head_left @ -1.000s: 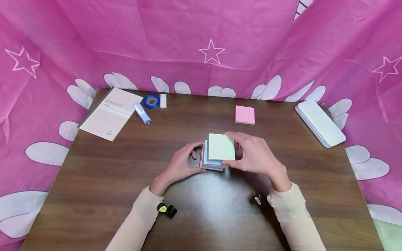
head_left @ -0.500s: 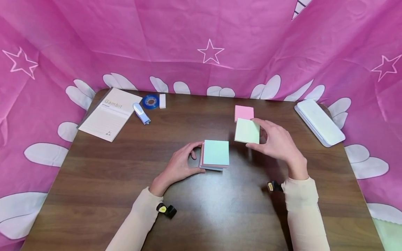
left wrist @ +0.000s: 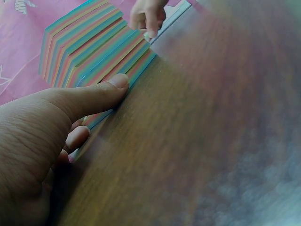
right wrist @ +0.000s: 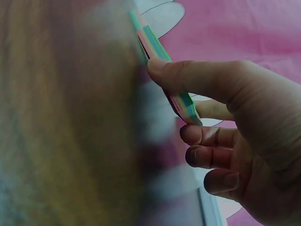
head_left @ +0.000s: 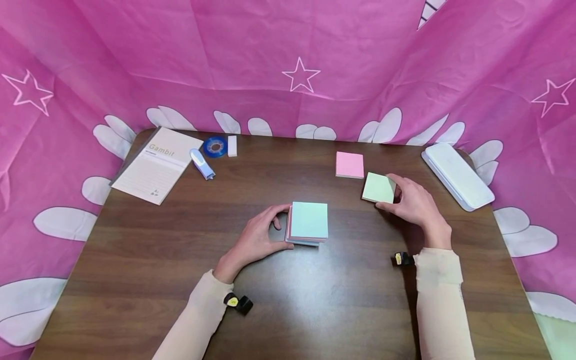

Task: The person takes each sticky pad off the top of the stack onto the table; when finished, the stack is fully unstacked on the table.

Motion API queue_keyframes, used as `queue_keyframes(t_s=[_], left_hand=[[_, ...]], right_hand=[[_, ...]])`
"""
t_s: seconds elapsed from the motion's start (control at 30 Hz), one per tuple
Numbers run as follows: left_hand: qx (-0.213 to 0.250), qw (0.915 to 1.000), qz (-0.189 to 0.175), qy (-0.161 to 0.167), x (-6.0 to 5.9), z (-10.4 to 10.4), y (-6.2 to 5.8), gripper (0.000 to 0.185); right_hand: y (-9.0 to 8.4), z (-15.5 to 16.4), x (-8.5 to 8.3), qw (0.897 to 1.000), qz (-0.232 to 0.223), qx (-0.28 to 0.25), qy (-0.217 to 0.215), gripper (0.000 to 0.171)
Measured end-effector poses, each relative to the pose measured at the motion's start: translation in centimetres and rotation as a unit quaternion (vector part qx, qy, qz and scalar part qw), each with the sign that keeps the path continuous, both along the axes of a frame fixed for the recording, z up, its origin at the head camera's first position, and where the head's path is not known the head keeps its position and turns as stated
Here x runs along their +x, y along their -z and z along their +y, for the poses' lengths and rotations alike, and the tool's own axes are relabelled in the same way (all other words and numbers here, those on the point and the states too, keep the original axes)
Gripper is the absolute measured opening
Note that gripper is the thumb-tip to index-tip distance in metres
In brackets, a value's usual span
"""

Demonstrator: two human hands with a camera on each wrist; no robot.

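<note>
A tall stack of square sticky notes with a pale blue sheet on top stands mid-table. My left hand grips its left side, thumb on the near edge and fingers at the far edge. In the left wrist view the stack shows many coloured layers, with my thumb against the side. My right hand pinches a thin pad of sticky notes, light green on top, close over the table at the right. Its striped edge shows in the right wrist view. A pink sticky note pad lies just behind and left of it.
At the back left lie a notebook, a blue and white stapler-like item, a roll of blue tape and a white eraser-like block. A white case sits at the back right. A pink curtain encloses the table.
My right hand has lifted the green-topped pad off the stack and carried it right and back, past the pink pad, lowering it toward the table. My left hand has stayed on the stack.
</note>
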State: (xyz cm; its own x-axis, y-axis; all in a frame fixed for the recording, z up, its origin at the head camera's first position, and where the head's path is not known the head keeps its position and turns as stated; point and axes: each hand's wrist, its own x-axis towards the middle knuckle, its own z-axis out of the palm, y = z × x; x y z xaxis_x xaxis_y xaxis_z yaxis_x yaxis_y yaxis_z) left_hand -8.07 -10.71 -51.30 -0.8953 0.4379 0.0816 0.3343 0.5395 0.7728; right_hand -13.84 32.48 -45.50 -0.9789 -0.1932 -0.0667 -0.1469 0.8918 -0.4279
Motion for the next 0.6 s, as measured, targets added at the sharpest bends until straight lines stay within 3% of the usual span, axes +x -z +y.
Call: queue_keyframes(t_s=[0.23, 0.47, 0.6], left_hand=[[0.001, 1.0000, -0.003, 0.000, 0.0, -0.1, 0.0, 0.100], [0.003, 1.0000, 0.000, 0.002, 0.1, -0.2, 0.0, 0.100], [0.002, 1.0000, 0.002, 0.001, 0.1, -0.1, 0.1, 0.100]], right_hand=[[1.6, 0.3, -0.4, 1.000, 0.020, -0.012, 0.014, 0.088], [3.1, 0.1, -0.6, 0.992, 0.115, -0.026, 0.050, 0.050], [3.9, -0.5, -1.0, 0.986, 0.138, -0.040, 0.082, 0.045]])
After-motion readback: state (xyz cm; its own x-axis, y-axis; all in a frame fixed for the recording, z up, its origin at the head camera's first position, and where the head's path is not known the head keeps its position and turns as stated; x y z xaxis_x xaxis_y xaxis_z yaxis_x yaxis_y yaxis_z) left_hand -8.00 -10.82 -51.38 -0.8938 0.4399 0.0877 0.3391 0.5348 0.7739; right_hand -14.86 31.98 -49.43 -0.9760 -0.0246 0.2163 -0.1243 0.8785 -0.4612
